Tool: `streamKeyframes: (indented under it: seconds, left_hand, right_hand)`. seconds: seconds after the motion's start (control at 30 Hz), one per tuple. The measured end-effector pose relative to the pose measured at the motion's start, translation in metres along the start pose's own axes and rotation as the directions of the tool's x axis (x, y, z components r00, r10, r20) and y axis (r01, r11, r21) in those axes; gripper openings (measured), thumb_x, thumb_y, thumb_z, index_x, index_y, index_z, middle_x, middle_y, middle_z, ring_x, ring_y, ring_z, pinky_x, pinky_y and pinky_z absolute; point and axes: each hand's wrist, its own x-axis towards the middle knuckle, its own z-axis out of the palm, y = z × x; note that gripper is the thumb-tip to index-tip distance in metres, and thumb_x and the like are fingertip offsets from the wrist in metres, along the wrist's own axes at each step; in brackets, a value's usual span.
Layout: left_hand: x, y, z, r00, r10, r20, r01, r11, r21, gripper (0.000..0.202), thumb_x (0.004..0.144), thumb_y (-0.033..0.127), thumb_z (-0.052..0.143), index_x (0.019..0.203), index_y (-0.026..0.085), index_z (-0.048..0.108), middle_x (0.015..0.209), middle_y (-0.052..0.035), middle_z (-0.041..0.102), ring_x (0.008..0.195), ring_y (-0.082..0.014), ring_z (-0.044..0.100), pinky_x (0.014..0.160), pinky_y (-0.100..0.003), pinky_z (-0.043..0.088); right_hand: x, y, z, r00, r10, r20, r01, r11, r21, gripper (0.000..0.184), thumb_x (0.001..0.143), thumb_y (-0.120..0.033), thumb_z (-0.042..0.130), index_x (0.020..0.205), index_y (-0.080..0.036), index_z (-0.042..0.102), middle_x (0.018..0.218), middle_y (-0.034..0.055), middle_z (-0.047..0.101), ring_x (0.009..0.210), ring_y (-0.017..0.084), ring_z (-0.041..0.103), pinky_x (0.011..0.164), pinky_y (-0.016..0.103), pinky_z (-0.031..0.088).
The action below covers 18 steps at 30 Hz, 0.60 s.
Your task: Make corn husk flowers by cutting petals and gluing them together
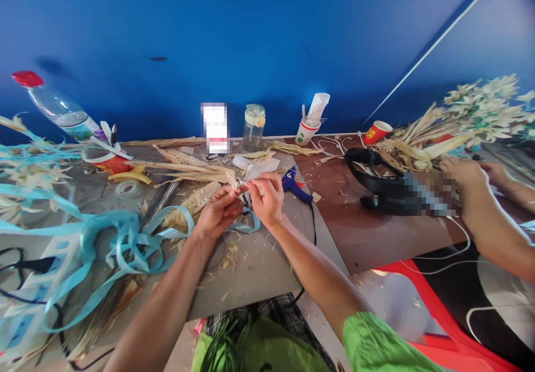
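Observation:
My left hand [218,213] and my right hand [267,198] meet above the middle of the grey table [259,271]. Both pinch a small pale strip of corn husk [242,185] between fingertips and thumbs, fingers closed. A thin dark wire seems to hang just below the pinch, too small to be sure. Pale blue ribbon [246,226] curls under my hands. A dried corn cob [196,202] lies just left of my left hand. A blue glue gun [295,187] lies just right of my right hand.
A tangle of blue ribbon [104,244] fills the left. Husk strips [184,165], a plastic bottle [62,110], a glass jar [253,126] and paper cups [307,129] stand along the blue wall. On the right another person's arm [489,216] reaches toward a husk flower bundle [460,121].

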Motion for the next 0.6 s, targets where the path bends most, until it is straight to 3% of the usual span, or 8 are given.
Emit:
streamKeyframes:
  seconds: [0.43,0.6]
  left_hand:
    - [0.0023,0.0013,-0.0035,0.999,-0.006,-0.033,0.005,1.000,-0.027,0.015,0.068,0.018,0.072,0.069,0.012,0.059,0.048,0.0086,0.035,0.036,0.0006,0.015,0.041,-0.017,0.025]
    - [0.0026,0.0019,-0.0051,0.999,-0.010,-0.050,0.010,1.000,0.002,0.015,0.068,0.018,0.072,0.068,0.012,0.059,0.048,0.0080,0.038,0.036,0.0002,0.018,0.042,-0.016,0.028]
  right_hand:
    - [-0.0104,-0.0012,0.0096,0.988,-0.100,0.118,0.104,0.994,-0.025,0.014,0.087,-0.032,0.056,0.082,-0.024,0.066,0.081,0.0059,0.053,0.078,0.017,0.051,0.081,0.034,0.038]
    - [-0.0102,-0.0011,0.0109,0.979,-0.134,0.153,0.140,0.990,-0.029,0.015,0.088,-0.031,0.054,0.084,-0.026,0.067,0.082,0.0047,0.052,0.075,0.015,0.049,0.083,0.033,0.038]
